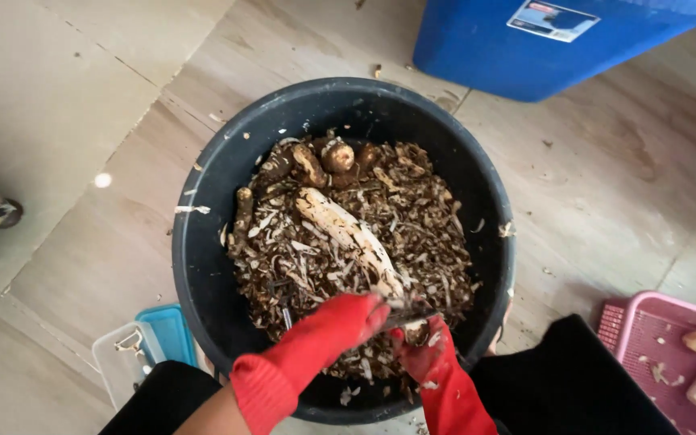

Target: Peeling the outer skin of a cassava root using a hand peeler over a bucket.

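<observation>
While gloved, two hands (340, 322) (424, 354), one root (348, 234).

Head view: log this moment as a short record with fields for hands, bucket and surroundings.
left hand: red-gloved left hand grips the near end of a long root
right hand: red-gloved right hand beside it, with a blade at the root
root: partly peeled, pale
bucket: black bucket full of brown peelings; unpeeled roots at the far side
surroundings: blue bin, pink basket

Blue bin (485, 48); pink basket (646, 330)
</observation>
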